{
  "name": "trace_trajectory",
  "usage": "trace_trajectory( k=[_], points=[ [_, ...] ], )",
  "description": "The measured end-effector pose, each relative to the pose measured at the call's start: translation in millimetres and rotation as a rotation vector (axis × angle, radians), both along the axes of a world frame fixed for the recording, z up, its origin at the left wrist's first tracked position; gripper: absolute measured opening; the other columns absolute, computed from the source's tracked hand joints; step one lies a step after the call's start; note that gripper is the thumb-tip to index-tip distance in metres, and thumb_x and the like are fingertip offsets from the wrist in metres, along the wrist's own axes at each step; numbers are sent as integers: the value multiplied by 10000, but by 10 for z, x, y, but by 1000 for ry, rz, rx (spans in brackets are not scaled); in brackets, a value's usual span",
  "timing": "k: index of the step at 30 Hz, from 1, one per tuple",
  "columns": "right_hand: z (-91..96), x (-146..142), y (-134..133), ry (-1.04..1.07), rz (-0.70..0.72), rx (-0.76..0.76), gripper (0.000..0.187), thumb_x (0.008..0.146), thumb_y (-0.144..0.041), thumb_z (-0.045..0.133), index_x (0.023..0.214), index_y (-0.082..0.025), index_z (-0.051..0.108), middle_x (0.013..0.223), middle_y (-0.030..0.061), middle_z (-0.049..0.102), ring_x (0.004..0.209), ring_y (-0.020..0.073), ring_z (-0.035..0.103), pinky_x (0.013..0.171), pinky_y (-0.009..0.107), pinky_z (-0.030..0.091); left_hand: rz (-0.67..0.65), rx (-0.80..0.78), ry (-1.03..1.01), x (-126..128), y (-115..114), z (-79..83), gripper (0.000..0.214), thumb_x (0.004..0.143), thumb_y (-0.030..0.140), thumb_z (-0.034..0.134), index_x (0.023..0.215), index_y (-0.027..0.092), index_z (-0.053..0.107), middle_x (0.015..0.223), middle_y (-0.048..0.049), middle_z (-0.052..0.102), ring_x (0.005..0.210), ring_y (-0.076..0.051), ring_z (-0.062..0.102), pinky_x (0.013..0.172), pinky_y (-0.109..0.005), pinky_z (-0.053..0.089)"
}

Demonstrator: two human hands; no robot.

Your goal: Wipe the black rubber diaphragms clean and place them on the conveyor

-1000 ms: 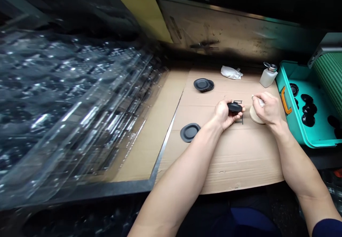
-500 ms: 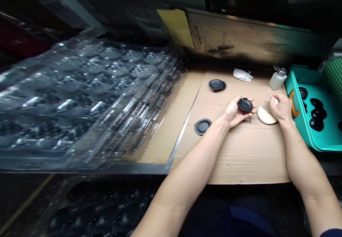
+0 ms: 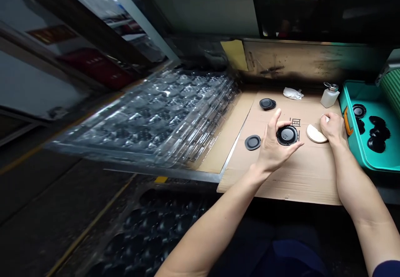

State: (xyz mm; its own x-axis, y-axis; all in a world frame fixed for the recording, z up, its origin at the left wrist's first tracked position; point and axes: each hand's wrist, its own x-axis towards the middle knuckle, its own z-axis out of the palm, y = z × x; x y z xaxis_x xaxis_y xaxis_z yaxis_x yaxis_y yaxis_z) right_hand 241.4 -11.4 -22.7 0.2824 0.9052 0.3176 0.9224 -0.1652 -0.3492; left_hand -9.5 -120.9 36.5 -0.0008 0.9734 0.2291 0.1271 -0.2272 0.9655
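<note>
Black rubber disc (image 3: 286,135) gripped by L hand (image 3: 275,148); R hand (image 3: 333,129) closed, held bit (image 3: 326,119) hidden.

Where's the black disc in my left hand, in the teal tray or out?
Out: the black rubber disc is in your left hand, over the cardboard.

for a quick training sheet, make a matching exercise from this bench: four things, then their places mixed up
Things
1. black rubber disc
2. small stack of black discs
3. white pump bottle
4. cream half-round pad

Places
A. touching the right hand
B. resting in the left hand
C. beside the teal tray
D. left of the crumpled white wipe

Pairs: 1-B, 2-D, 3-C, 4-A
</note>
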Motion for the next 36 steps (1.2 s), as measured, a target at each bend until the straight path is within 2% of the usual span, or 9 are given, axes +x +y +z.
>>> trace_trajectory(
  k=[6, 9, 11, 13, 15, 18, 23, 30, 36],
  points=[
    [26, 1, -15, 34, -37, -37, 393, 959, -335, 477, 1136, -163, 782, 1106, 188, 762, 954, 311, 675, 808, 378, 447, -1, 108, 72, 42, -81, 43, 915, 674, 317, 943, 1463, 274, 482, 1383, -145, 634, 1353, -311, 567, 1110, -418, 490],
    [1, 16, -16, 46, -31, -41, 391, 957, -320, 472, 1148, -165, 775, 1116, 190, 744, 973, 317, 656, 838, 401, 453, -49, 171, 161, -14, -101, -31, 536, 801, 372, 847, 1258, 243, 600, 1365, -133, 647, 1330, -277, 584, 1140, -395, 459],
    [-5, 17, -27, 35, -13, -18, 396, 950, -301, 475, 1183, -148, 756, 1161, 201, 712, 1043, 334, 620, 892, 430, 452, -62, 119, 185, -134, -91, -137, 275, 933, 436, 694, 1095, 222, 630, 1236, -120, 702, 1165, -241, 675, 1037, -361, 523],
    [14, -4, -49, 3, 2, 59, 413, 945, -301, 490, 1247, -139, 720, 1256, 213, 656, 1147, 363, 555, 955, 474, 437, 26, -13, 158, -336, -40, -273, 291, 1011, 497, 537, 1011, 213, 601, 1016, -83, 714, 845, -191, 721, 790, -313, 581],
    [53, -52, -79, -29, 31, 160, 428, 956, -317, 494, 1300, -152, 686, 1329, 212, 601, 1204, 377, 500, 990, 500, 420, 200, -134, 127, -599, 51, -399, 319, 1024, 524, 480, 1007, 214, 550, 880, -32, 659, 597, -140, 648, 575, -266, 529],
    [113, -173, -124, -28, 112, 191, 404, 986, -332, 458, 1272, -174, 696, 1270, 188, 617, 1134, 343, 540, 936, 449, 445, 334, -215, 132, -983, 198, -495, 277, 1000, 478, 531, 1098, 221, 499, 863, 0, 626, 534, -114, 603, 477, -221, 467],
    [134, -391, -198, -19, 227, 0, 337, 998, -381, 484, 1107, -218, 759, 1148, 139, 681, 924, 271, 629, 790, 367, 466, 183, -288, 162, -1265, 324, -438, 364, 860, 469, 721, 1061, 177, 637, 951, -41, 669, 631, -118, 618, 498, -223, 538],
    [157, -490, -262, -81, 266, -123, 328, 1003, -365, 503, 1061, -197, 778, 1127, 145, 725, 991, 285, 667, 850, 378, 477, 135, -378, 155, -1220, 443, -480, 397, 883, 414, 718, 1167, 139, 683, 911, -74, 700, 481, -98, 588, 406, -210, 460],
    [173, -504, -266, -87, 260, -184, 339, 1013, -378, 502, 1049, -184, 779, 1142, 152, 737, 997, 275, 676, 864, 364, 480, 206, -305, 186, -1315, 559, -599, 428, 858, 399, 738, 1185, 130, 682, 1005, -112, 737, 717, -165, 685, 596, -251, 563]
  ],
)
